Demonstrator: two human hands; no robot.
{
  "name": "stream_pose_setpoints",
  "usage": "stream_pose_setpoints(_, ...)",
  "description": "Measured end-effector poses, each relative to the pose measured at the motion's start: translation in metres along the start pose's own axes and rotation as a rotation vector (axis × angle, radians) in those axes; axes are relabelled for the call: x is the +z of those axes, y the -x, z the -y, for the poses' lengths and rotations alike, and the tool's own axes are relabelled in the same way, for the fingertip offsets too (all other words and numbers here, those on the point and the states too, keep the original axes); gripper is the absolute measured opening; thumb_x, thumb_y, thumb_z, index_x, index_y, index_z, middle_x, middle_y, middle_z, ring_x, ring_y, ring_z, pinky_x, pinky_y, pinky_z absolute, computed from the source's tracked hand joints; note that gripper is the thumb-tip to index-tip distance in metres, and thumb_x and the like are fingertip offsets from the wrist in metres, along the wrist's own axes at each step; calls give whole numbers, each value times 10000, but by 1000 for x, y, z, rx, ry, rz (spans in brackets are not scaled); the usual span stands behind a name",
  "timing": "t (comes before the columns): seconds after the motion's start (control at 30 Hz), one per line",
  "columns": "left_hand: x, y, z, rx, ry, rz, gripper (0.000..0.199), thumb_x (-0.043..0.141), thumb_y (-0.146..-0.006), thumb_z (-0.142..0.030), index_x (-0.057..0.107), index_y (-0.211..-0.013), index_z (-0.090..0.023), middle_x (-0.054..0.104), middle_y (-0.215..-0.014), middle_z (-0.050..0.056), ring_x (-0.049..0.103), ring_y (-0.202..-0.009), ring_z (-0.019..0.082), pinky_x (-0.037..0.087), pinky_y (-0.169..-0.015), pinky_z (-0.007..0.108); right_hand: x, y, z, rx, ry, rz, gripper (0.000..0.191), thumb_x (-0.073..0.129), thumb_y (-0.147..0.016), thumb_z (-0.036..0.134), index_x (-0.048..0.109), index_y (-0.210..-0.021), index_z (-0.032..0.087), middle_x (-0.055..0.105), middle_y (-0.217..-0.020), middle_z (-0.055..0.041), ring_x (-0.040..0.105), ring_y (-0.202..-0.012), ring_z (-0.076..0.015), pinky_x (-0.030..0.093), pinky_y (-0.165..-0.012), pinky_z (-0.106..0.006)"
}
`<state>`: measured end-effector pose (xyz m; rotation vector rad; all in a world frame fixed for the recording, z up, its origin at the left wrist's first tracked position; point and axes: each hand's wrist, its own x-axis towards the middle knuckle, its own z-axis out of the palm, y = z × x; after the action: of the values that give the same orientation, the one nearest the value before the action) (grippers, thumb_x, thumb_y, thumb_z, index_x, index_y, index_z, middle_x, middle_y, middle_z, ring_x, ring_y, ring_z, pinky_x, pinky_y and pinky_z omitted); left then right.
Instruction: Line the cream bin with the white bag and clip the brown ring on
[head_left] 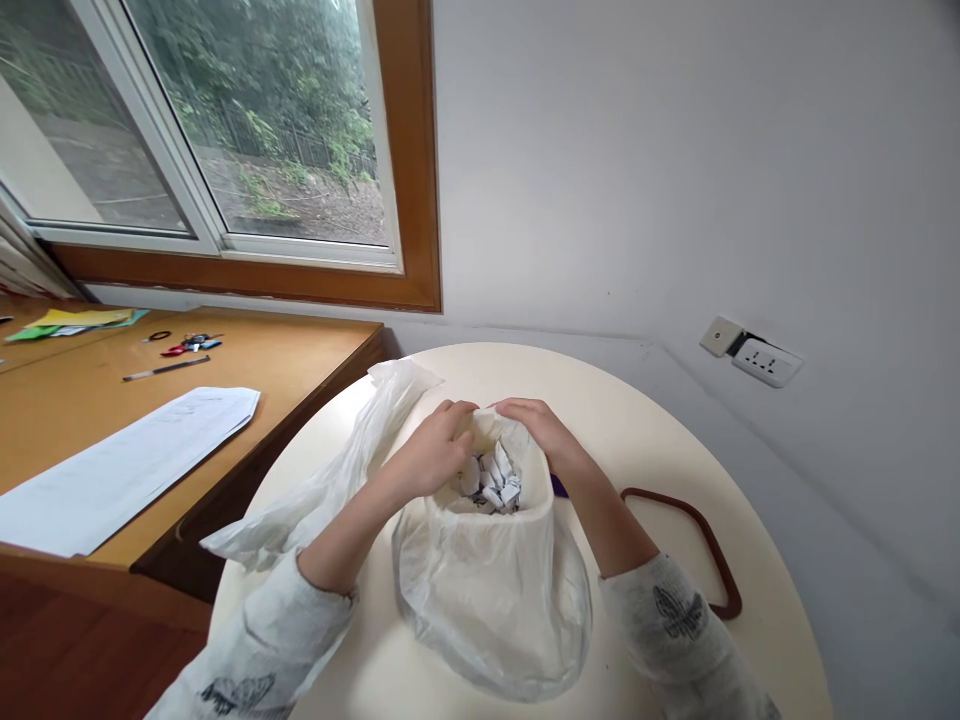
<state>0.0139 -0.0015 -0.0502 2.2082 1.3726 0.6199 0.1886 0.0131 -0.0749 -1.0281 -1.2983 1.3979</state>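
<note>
A small bin lined with a thin white plastic bag (pixel 487 570) stands upright on the round table. The bag is folded out over the rim and hangs loosely around the bin's outside. Inside lie crumpled pieces of printed paper (pixel 495 480). My left hand (pixel 442 450) grips the bag at the left and far side of the rim, fingers bent. At the far right of the rim, my right hand (pixel 541 432) curls over the bag's edge; its fingertips are partly hidden. A second white plastic bag (pixel 337 465) lies stretched out to the left.
A brown rounded frame (pixel 709 540) lies on the round table (pixel 660 440) at the right. Something purple (pixel 559 487) shows behind the bin. On the wooden desk (pixel 300 345) are paper sheets (pixel 127 465), a pen (pixel 166 369) and scissors (pixel 184 347). A socket (pixel 766 362) is on the wall.
</note>
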Motion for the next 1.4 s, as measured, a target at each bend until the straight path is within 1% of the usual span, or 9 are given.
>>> stream_pose_setpoints(0.13,0,-4,0,-15,-81,10,354,344,-809,-244,485,-1121,-152,557,-1137,118,526,-1065,256,421,-870,358,-5,3,-16,-4,-92,-169,226,541,-712,397,550,-648,181,542,-610,38,472,-566,-111,381,-557,-232)
stream_pose_setpoints(0.33,2,-5,-4,-53,-200,55,127,359,-814,-260,447,-853,-178,577,-865,97,575,-760,231,421,-656,331,-8,19,-35,-173,92,-291,271,448,-787,422,529,-679,187,538,-666,24,456,-615,-117,377,-575,-230)
stream_pose_setpoints(0.43,3,-5,-7,-59,-224,64,105,382,-811,-272,423,-853,-184,558,-875,95,565,-747,224,407,-638,325,-4,25,-40,-278,140,-347,260,440,-803,411,575,-808,189,606,-790,-14,527,-709,-148,417,-620,-248)
stream_pose_setpoints(0.57,4,-4,-9,-60,-236,75,135,395,-812,-303,415,-874,-184,547,-912,101,566,-770,232,405,-639,326,-5,31,-43,-285,254,-417,320,439,-824,413,591,-999,193,644,-875,-57,586,-807,-186,458,-676,-279)
stream_pose_setpoints(0.8,3,-4,-9,-56,-245,78,245,386,-830,-355,430,-996,-179,542,-1006,124,573,-833,250,408,-649,328,-29,44,-41,-402,671,-468,319,360,-886,339,606,-1040,206,667,-1011,-68,619,-859,-191,447,-759,-306)
stream_pose_setpoints(1.03,4,-4,-10,-74,-284,88,258,388,-837,-401,431,-959,-177,552,-963,125,576,-763,250,406,-612,333,-48,60,-30,-328,1015,-243,308,344,-876,254,615,-1017,218,687,-835,-45,596,-659,-177,399,-618,-284)
stream_pose_setpoints(1.17,4,-5,-10,-98,-338,97,233,399,-829,-355,433,-944,-154,560,-891,126,570,-697,239,394,-563,324,-48,71,-13,-260,1108,-51,293,333,-851,201,620,-793,213,598,-609,-3,468,-515,-130,317,-522,-249)
stream_pose_setpoints(1.3,4,-6,-13,-112,-365,98,214,418,-818,-294,462,-930,-117,581,-869,142,580,-695,233,394,-535,302,-51,81,5,-183,1143,83,260,363,-783,130,519,-584,193,441,-495,39,329,-477,-93,220,-459,-228)
stream_pose_setpoints(1.4,4,-6,-16,-123,-404,104,233,427,-819,-283,492,-927,-87,601,-865,160,596,-688,231,396,-538,294,-53,86,15,-147,1165,90,199,416,-755,125,568,-651,202,456,-522,46,356,-492,-93,243,-466,-223)
